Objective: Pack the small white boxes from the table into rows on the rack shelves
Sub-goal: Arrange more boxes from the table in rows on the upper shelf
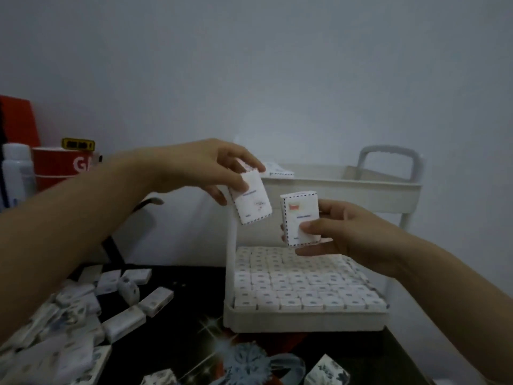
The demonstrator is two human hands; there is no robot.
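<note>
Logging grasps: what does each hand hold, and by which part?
Left hand pinches one box by its upper end. Right hand grips another box along its right edge, thumb on the front.

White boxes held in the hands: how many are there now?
2. The tilted box is pinched by the left hand; the upright box is gripped by the right hand, over the lower shelf. Another may be hidden behind the left fingers.

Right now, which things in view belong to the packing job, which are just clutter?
Job: left hand, left box; right hand, right box; loose boxes; rack; packed rows.
Clutter: red cup; white bottle; red carton; yellow tag.
</note>
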